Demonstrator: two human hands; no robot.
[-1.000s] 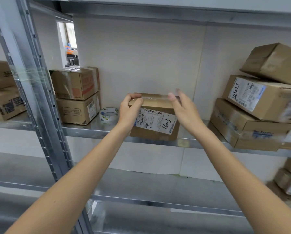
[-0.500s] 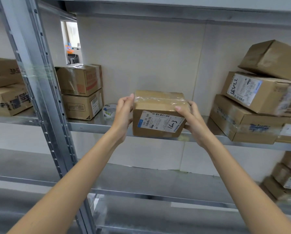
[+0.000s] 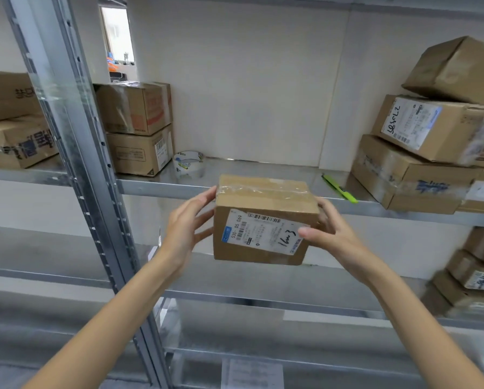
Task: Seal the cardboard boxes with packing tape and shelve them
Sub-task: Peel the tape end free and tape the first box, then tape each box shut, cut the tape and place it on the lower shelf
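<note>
Galvanised metal shelving [image 3: 162, 189] fills the view against a plain pale wall, its perforated upright [image 3: 75, 130] running down the left side. Out in front of the middle shelf, clear of its edge and resting on nothing, a small cardboard box [image 3: 263, 220] is carried between two bare hands. Clear packing tape runs across its top seam, and a white shipping label [image 3: 263, 233] with a barcode and a handwritten mark faces the camera. The left hand [image 3: 186, 230] presses its spread fingers against the left side of the box, thumb up near the top corner. The right hand [image 3: 330, 234] grasps the right side, thumb laid over the label's corner and fingers wrapped behind. On the shelf behind, a roll of clear tape [image 3: 188, 164] sits just beside two stacked boxes [image 3: 138, 127] at the left. A green utility knife [image 3: 339, 189] lies near the shelf's front edge, close to a leaning pile of boxes [image 3: 431, 153] at the right. More cartons [image 3: 10, 122] stand beyond the upright at far left, and further boxes [image 3: 471, 276] sit on the lower shelf at right
</note>
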